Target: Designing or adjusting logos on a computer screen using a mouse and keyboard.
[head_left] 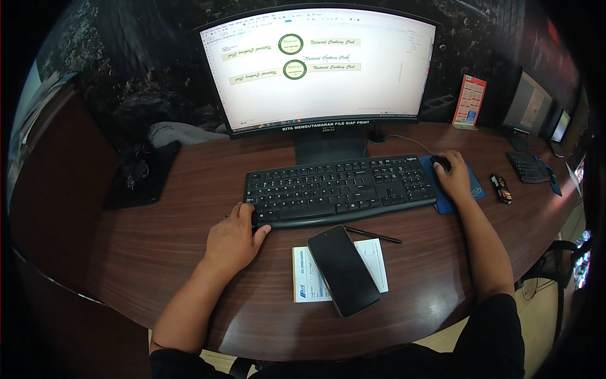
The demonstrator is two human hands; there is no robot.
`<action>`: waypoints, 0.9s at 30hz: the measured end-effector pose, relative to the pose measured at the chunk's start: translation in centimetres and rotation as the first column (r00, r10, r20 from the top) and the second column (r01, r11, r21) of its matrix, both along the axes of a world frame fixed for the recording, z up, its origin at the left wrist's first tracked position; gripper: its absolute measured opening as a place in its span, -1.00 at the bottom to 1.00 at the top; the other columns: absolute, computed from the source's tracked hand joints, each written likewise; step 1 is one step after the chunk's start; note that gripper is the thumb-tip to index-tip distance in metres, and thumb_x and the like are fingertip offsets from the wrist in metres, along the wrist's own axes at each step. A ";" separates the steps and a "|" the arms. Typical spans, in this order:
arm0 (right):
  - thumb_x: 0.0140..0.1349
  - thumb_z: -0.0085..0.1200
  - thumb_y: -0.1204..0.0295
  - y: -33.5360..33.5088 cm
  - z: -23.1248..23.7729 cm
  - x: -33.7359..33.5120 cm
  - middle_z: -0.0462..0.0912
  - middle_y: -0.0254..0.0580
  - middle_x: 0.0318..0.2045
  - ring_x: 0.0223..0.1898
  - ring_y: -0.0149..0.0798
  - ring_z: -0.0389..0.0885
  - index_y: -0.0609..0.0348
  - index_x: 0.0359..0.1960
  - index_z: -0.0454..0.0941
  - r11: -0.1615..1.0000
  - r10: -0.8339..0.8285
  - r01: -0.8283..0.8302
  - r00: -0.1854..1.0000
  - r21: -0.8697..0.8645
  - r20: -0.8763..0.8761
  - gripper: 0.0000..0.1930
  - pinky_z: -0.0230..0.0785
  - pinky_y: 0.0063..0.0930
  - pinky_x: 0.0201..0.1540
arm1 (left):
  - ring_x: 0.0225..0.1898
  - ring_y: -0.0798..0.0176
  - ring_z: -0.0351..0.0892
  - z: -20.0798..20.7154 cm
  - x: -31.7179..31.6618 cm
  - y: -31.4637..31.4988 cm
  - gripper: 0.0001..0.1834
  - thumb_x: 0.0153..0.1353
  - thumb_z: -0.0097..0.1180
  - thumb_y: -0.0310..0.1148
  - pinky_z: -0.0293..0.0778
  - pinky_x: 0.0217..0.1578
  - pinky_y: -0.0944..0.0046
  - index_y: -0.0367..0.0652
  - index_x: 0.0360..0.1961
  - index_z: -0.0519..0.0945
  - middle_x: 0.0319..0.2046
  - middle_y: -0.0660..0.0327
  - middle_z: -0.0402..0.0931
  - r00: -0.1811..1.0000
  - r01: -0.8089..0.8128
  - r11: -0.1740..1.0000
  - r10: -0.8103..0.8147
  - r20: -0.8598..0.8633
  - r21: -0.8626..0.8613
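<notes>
My right hand is wrapped over a black computer mouse on a blue mouse pad. At the other side, my left hand rests against the lower left corner of a black keyboard. Its fingers lie on the corner keys, and the thumb is spread along the front edge. Behind the keyboard, a monitor shows a design page with two round green emblems, each flanked by pale banners. A loose line of green script sits between the banners on the right.
Nearer me, a dark smartphone lies across a white printed pad, with a black pen beyond it. Right of the mouse pad is a small dark pack. A red-and-white desk calendar stands farther back, near a second keyboard.
</notes>
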State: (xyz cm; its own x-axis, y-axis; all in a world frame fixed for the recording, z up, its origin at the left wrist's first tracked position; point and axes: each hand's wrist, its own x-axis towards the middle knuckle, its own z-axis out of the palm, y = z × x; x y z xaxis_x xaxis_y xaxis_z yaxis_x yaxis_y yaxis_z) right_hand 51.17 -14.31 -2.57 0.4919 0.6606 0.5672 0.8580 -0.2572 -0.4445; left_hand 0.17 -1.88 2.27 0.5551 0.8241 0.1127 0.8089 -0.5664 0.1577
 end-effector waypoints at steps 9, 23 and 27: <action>0.20 0.27 0.40 0.2 -0.4 0.5 0.60 -0.04 0.05 0.08 0.04 0.61 0.19 -0.06 0.68 1.000 -0.002 0.001 0.999 0.013 0.049 -0.72 0.47 -0.21 0.10 | -0.03 -0.17 0.67 -0.2 0.0 0.2 -0.44 0.37 0.15 -0.02 0.56 -0.04 -0.07 -0.28 0.13 0.40 0.04 -0.12 0.59 1.000 0.002 1.000 -0.002 0.000 0.018; 0.21 0.28 0.38 -0.1 -0.7 0.6 0.61 -0.05 -0.01 0.03 0.05 0.62 0.19 -0.09 0.68 0.999 -0.045 0.044 0.998 0.010 0.038 -0.74 0.48 -0.19 0.07 | -0.02 -0.19 0.67 0.1 0.0 -0.3 -0.43 0.35 0.19 -0.02 0.55 -0.01 -0.08 -0.28 0.13 0.41 0.06 -0.15 0.58 1.000 -0.010 1.000 0.010 -0.002 0.003; 0.21 0.29 0.35 0.0 -1.0 1.5 0.61 -0.06 0.02 0.06 0.06 0.62 0.16 -0.05 0.66 0.999 -0.046 0.046 0.999 -0.013 0.013 -0.71 0.47 -0.16 0.09 | 0.18 -0.23 0.53 -0.8 0.9 0.2 -0.37 0.31 0.23 -0.03 0.47 0.13 -0.12 -0.29 0.19 0.41 0.28 -0.23 0.40 0.994 0.082 0.940 -0.101 0.042 0.330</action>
